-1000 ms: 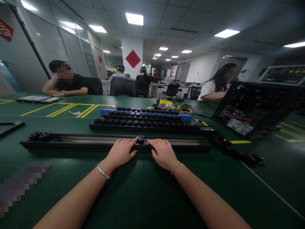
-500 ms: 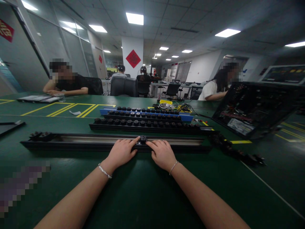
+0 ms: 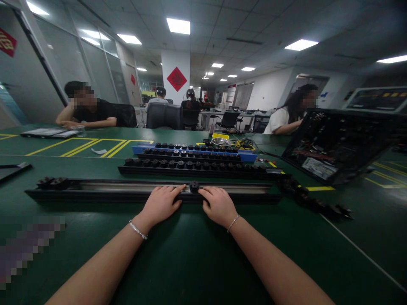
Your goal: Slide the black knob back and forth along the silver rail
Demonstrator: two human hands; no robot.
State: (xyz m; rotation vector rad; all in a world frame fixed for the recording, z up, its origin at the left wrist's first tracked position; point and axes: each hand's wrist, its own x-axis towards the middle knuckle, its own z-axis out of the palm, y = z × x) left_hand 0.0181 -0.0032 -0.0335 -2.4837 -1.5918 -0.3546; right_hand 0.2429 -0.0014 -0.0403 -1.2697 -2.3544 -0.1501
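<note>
Black rail point(image 3: 104, 195), lying crosswise at centre-left to centre-right of the frame; small black block point(image 3: 194, 186) seated in its channel, mid-frame. Left hand point(image 3: 161, 204), fingers loosely spread on the rail, left of the block. Right hand point(image 3: 220, 206), fingertips against the block's right side, unclenched. Slotted black strip point(image 3: 197, 170), just above centre.

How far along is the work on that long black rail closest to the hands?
It looks early. Done, apparently: a few black pieces sit at the left end of the near rail. In hand: one black block between the fingertips of the left hand and right hand. Left, probably: the bare channel on both sides, judging by the fuller rail behind.
</note>
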